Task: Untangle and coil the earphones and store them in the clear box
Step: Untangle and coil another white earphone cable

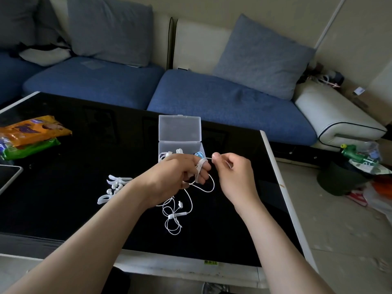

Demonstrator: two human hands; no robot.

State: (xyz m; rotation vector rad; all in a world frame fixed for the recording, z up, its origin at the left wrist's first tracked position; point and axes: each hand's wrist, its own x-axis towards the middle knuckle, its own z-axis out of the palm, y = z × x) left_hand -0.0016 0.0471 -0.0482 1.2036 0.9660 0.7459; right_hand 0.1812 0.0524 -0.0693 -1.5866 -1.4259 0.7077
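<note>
While left hand (pixel 176 177) holds cord (pixel 199 169) wound round fingers (pixel 206 176), right hand (pixel 233 175) pinches its run: light, limp, slippery; grip close to windings

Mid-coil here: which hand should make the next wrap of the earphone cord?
Right. The right hand pinches the cord just beside the coil and can lead it round. The left hand is the spool, cord wrapped round its fingers; the slack hangs down to the table.
</note>
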